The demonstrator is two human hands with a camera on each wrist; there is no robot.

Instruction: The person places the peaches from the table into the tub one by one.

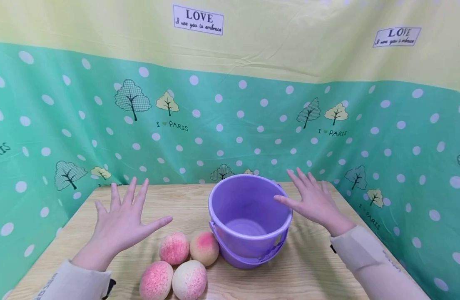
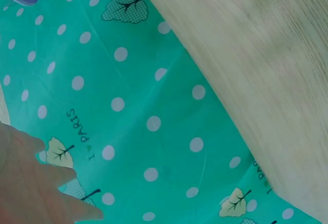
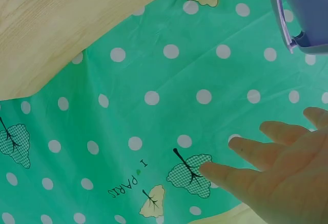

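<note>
A polka-dotted curtain (image 1: 237, 137) backs the wood-grain table (image 1: 289, 283), where a purple bucket (image 1: 248, 210) stands upright, mouth up, long axis vertical. Four peaches (image 1: 190, 280) sit left of it; left hand (image 1: 121, 223) and right hand (image 1: 314, 203) flank it, fingers spread.

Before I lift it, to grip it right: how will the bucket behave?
The bucket is probably light, looking like empty plastic. Its hanging handle may swing. Narrower at the base, it could tip if pushed high.
</note>
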